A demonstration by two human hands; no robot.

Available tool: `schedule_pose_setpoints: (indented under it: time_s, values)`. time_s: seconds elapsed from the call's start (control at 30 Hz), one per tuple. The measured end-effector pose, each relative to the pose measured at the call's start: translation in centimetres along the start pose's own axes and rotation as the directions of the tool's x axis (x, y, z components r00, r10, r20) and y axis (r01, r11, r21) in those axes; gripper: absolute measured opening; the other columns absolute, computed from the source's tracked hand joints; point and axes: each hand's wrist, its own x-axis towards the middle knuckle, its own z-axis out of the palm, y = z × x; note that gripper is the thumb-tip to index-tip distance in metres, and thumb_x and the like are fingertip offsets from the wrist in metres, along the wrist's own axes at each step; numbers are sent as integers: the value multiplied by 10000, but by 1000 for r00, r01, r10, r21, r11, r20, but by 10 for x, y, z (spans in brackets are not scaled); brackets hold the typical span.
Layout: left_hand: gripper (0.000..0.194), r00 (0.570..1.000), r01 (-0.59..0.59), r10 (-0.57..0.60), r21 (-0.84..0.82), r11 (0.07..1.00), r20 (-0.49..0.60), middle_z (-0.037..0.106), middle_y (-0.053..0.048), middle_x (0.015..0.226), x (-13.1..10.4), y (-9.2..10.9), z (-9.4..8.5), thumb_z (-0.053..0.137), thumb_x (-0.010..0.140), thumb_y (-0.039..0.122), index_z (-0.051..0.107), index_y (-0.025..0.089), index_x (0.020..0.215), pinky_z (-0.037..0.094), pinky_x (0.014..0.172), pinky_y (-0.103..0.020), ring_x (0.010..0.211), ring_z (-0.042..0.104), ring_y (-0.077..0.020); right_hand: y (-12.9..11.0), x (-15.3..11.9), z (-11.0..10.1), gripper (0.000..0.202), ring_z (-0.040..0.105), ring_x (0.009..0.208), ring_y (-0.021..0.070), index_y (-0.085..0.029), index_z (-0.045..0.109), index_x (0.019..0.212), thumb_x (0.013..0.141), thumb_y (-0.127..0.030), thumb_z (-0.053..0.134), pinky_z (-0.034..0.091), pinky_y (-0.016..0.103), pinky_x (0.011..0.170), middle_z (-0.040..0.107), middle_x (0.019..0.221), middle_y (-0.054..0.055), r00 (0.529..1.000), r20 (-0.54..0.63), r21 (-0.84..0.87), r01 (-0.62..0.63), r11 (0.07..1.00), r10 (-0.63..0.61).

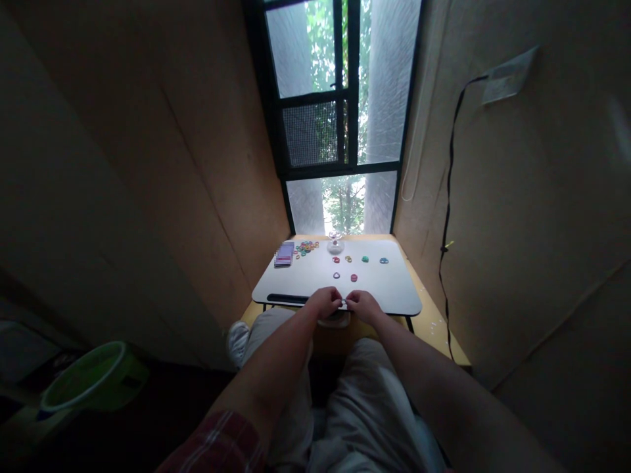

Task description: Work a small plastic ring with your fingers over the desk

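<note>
My left hand [326, 302] and my right hand [365, 306] meet over the front edge of a white folding lap table [296, 279]. Fingertips of both are pinched on a small pale piece [344, 301], too small to name. Just beyond them lie a whitish-purple piece [336, 275] and a pinkish-red piece [353, 278]. Farther back, small red [336, 260], yellow [348, 259], green [365, 259] and blue [384, 261] pieces form a row. A loose pile of colourful small pieces [306, 247] sits at the back left.
Beside the pile is a purple pack [284, 255], partly pixelated. A clear glass vessel [336, 246] stands at the back, before the window [340, 131]. A dark slot [287, 299] runs along the table's front left. A black cord [447, 197] hangs right; a green basket [93, 381] stands lower left.
</note>
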Motion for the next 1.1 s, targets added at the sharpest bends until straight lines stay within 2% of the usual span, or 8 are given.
schedule_pose_setpoints:
  time_s: [0.27,0.7,0.87,1.0,1.1]
  values:
    - [151,999,-27,27,-4,1000,-29,720,-14,833,-4,4,8,626,805,293,687,199,907,460,678,-234,753,637,-148,2,0,0,101,607,638,121,-161,702,766,776,-188,605,425,205,585,707,713,15,1000,-3,27,6,1000,-6]
    - [128,989,52,-48,28,998,-143,713,-30,855,-7,7,10,586,833,262,657,209,925,448,694,-244,771,632,-162,-2,-4,-3,104,578,605,116,-158,686,738,762,-241,628,404,203,553,677,664,9,1000,12,40,28,999,-28]
    - [147,992,53,-50,19,998,-116,725,-28,874,-5,4,12,567,850,256,665,217,953,455,705,-238,791,648,-161,-2,-4,-3,116,581,610,118,-157,683,736,771,-243,612,410,205,565,684,675,11,999,18,35,33,999,-34]
    - [234,997,1,-1,5,1000,-77,734,-18,957,-6,5,14,546,865,258,651,237,1073,463,761,-234,868,657,-158,-2,-4,-3,119,584,617,117,-158,679,736,777,-245,609,414,204,570,682,681,9,999,4,38,32,999,-32]
    - [207,999,-19,20,15,1000,-49,733,-28,942,-8,6,16,570,846,280,670,226,1020,464,739,-242,850,654,-170,-1,-4,-3,112,574,612,117,-155,670,727,770,-244,616,405,205,560,669,666,9,999,-8,37,35,999,-35]
